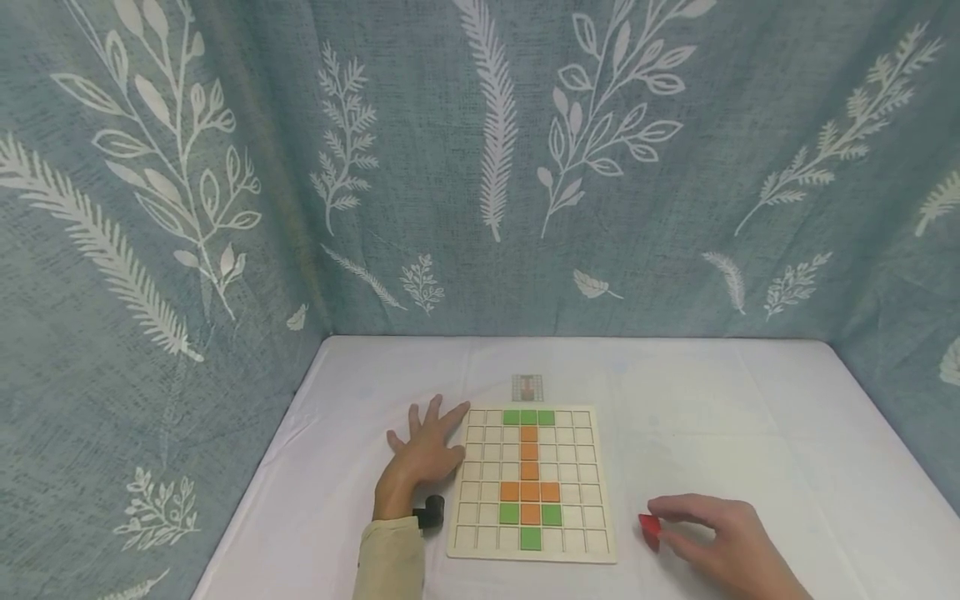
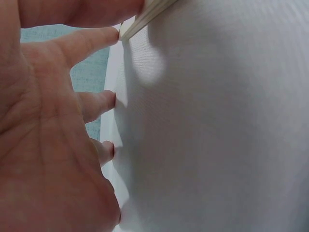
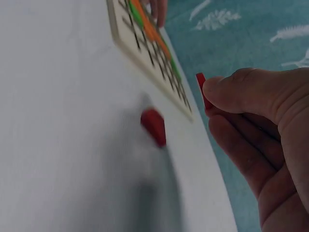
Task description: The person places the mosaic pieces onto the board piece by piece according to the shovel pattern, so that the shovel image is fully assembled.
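Observation:
A pale wooden grid board (image 1: 483, 537) lies on the white table, with green tiles (image 1: 530, 539) and orange tiles (image 1: 529, 451) set in some of its squares. My left hand (image 1: 427, 454) rests at the board's left side, fingers spread; its thumb and index finger touch the edge, and the other fingertips stand on the cloth. To the right of the board, my right hand (image 1: 723, 533) pinches a thin red tile (image 3: 202, 89) between thumb and fingers. In the right wrist view another red piece (image 3: 153, 126), blurred, appears on the table below the hand.
Just behind the board lies a small card (image 1: 527, 387) with a faint grid pattern. A black device (image 1: 431, 512) sits at my left wrist. Blue-green curtains (image 1: 450, 167) with white leaf prints hang around the table's back and sides.

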Tool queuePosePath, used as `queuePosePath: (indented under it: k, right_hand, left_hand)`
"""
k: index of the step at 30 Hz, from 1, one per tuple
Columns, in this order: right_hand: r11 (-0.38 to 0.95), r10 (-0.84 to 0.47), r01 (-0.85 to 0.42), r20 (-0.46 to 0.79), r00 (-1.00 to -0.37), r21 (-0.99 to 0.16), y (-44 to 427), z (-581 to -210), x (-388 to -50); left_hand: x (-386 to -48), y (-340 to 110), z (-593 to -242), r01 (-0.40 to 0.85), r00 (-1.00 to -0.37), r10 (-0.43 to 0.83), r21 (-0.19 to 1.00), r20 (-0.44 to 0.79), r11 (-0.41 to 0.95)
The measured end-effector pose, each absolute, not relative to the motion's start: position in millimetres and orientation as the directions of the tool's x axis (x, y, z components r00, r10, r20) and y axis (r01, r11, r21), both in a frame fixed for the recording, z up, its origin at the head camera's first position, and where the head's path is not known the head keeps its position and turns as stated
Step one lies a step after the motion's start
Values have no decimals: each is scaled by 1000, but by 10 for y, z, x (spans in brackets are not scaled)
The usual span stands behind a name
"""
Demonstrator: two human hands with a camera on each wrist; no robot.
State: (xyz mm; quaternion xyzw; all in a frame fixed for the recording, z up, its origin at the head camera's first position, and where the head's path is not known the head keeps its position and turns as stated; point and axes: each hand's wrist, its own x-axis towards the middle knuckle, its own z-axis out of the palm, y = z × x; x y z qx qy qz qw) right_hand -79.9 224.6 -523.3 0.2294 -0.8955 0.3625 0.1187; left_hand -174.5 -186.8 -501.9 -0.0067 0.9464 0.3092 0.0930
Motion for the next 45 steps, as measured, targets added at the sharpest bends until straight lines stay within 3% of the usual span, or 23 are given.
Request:
queuePosePath:
  k: [4, 19, 27, 45]
  right_hand:
    - [489, -404, -635, 490, -772, -598, 2029, -5216, -868]
    - [294, -530, -596, 392, -752, -747, 1255, -5236, -992]
    - [184, -565, -668, 479, -672, -721, 949, -5341, -1014]
    - [359, -617, -704, 410, -672, -613, 679, -5326, -937]
  left_hand:
    - [-1743, -1865, -5024, -73, -983, 41, 586, -179, 807]
    - [-1741, -1855, -5008, -76, -983, 38, 581, -181, 810]
    - [-1734, -1856, -4996, -74, -983, 41, 584, -181, 808]
    - [-1724, -1862, -5005, -79, -982, 37, 585, -185, 807]
